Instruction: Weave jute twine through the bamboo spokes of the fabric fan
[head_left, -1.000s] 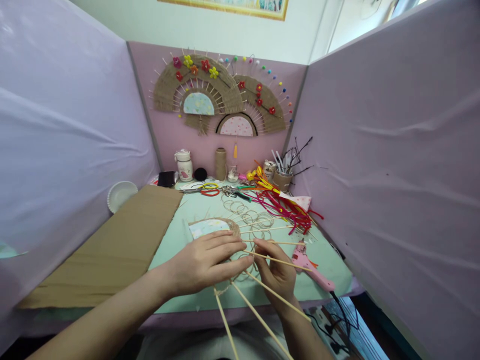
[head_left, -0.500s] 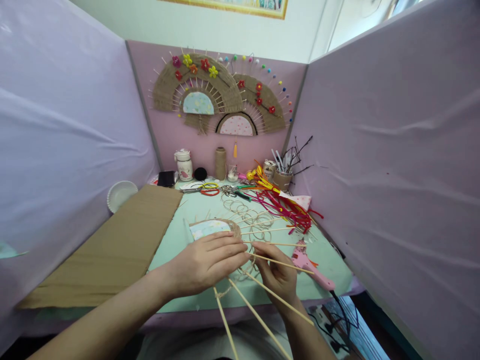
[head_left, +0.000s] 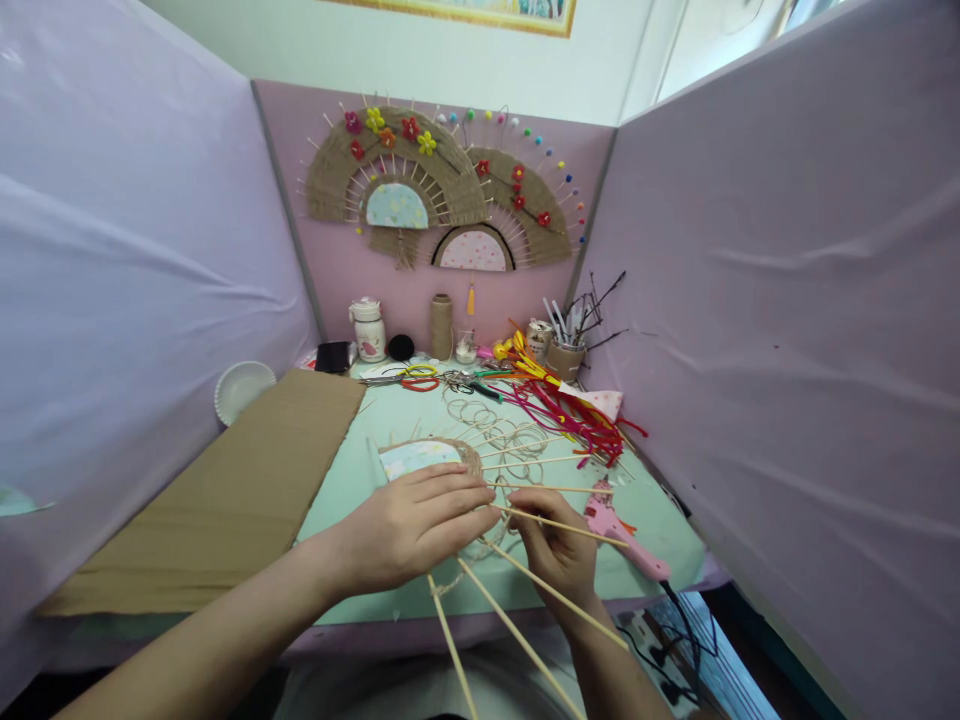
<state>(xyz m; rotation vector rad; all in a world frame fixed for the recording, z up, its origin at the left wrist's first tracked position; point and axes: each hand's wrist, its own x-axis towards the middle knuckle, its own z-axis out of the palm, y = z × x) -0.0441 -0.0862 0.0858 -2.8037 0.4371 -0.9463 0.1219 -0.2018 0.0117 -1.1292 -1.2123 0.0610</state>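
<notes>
A half-made fan lies in front of me, with a half-round pale blue floral piece [head_left: 420, 456] at its middle and thin wooden sticks [head_left: 556, 586] spreading out from it. My left hand [head_left: 427, 520] rests flat across the fan, its fingers stretched out together over the stick bases; its thumb is hidden. To the right, among the sticks, my right hand [head_left: 556, 548] is closed in a pinch on thin twine that runs between them. The pinch itself is partly covered. Loose loops of twine [head_left: 480, 410] lie behind the fan.
A pink glue gun [head_left: 626, 540] with a cord lies right of my right hand. Brown cardboard [head_left: 217, 490] covers the left side. Scissors [head_left: 420, 383], red pipe cleaners [head_left: 592, 425] and a twine spool [head_left: 442, 328] are at the back. Finished fans [head_left: 405, 160] hang behind.
My right hand has shifted very slightly to the right, away from the left fingers. My left hand and the fan stay in place.
</notes>
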